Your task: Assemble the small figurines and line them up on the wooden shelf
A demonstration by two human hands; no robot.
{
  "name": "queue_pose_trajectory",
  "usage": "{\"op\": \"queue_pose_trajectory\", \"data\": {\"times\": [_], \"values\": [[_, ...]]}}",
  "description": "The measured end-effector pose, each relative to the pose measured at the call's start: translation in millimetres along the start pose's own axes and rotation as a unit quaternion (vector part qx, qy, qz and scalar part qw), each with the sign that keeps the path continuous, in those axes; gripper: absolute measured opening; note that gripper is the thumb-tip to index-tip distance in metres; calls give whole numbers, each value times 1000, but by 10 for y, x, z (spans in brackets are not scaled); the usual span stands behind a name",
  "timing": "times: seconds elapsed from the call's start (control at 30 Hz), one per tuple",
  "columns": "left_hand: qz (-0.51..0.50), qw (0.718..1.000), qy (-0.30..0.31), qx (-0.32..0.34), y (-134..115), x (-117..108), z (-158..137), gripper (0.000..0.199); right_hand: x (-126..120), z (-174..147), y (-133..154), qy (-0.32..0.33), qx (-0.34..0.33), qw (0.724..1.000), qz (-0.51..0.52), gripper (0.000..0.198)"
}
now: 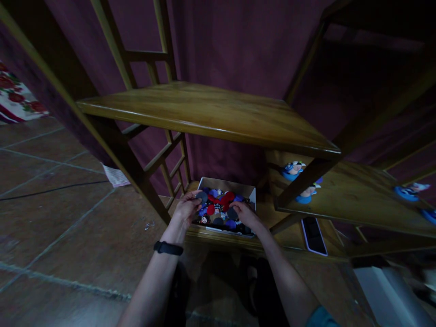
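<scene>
A white open box [226,185] stands on the lowest shelf, filled with a jumble of small figures and discs in blue, red, black and grey. My left hand [186,208], with a dark band on the wrist, pinches a round grey disc [202,197] over the box's left side. Over the right side, my right hand [245,213] has its fingertips closed at the edge of another dark grey disc [232,213]. A red piece [226,198] lies in the box between my hands. What the smaller pieces are is too dim to tell.
A wooden shelf board [204,106] overhangs the box. To the right, small blue-based figures [293,170] stand on another shelf [357,195]. A phone-like dark slab with a pale purple rim [314,236] lies below it. A slanted post [116,150] rises at left.
</scene>
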State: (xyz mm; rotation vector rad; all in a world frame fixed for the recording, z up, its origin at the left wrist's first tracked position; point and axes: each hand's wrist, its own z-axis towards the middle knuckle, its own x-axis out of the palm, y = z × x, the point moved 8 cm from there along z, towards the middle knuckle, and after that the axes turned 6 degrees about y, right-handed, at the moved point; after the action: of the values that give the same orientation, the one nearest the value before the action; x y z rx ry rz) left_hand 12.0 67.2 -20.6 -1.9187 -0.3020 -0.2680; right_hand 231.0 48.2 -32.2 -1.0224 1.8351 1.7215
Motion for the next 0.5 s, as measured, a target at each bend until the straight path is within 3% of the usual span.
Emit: {"op": "queue_pose_trajectory", "data": {"times": [0.5], "values": [[8,999,36,-5,29,67,-6,34,2,34,-68,-17,-12,999,34,25]]}}
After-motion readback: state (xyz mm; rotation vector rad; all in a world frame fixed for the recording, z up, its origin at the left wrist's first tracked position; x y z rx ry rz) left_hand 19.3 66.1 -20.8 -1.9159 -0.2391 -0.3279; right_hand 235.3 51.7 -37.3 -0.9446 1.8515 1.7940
